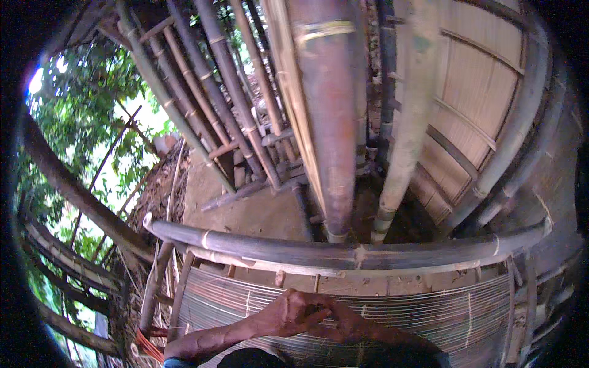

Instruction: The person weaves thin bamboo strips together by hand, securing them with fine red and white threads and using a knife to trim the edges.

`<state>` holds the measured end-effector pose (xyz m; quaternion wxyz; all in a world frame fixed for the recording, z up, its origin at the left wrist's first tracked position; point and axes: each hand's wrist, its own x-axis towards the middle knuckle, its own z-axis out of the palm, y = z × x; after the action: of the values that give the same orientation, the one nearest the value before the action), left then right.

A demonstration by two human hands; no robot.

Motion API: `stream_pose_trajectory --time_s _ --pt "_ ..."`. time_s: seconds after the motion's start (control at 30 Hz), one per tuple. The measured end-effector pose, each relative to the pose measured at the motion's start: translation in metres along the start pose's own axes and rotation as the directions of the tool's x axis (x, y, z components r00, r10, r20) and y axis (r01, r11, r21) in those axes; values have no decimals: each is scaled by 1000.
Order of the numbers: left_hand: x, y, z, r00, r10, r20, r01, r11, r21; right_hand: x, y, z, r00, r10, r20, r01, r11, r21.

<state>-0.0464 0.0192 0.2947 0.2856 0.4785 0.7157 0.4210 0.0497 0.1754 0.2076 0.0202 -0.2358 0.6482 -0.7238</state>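
Observation:
My left hand [296,313] and my right hand [345,320] meet in front of me, fingers curled and pressed together. Anything between the fingertips is too small or too hidden to make out. Below both hands lies a wide panel of thin pale strands [429,306], running side to side within a wooden frame. A few lighter cross strips lie over the strands. Both forearms reach in from the lower edge, above the panel.
A thick bamboo pole [276,245] runs across just beyond the panel. Upright bamboo posts [328,122] rise behind it, with a woven wall panel [472,92] at the right. Orange cords [149,348] hang at the lower left. Leafy trees [67,135] stand outside.

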Motion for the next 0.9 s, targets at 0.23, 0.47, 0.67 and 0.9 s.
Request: stream_pose_trajectory --time_s 0.23,0.47,0.67,0.9 --pt "47 19 -8 999 -53 -7 53 963 265 -77 -38 -68 832 424 -357 -363 903 228" --pt "-21 -21 -63 882 -321 -346 287 947 -147 -153 -105 -144 742 156 -652 -195 981 13" --pt "-18 39 -94 419 -315 -852 352 921 -167 -140 -113 -196 761 -70 -646 172 980 97" --pt "85 147 -92 507 217 -834 -30 972 234 -29 -175 -201 766 -445 -464 490 871 -26"
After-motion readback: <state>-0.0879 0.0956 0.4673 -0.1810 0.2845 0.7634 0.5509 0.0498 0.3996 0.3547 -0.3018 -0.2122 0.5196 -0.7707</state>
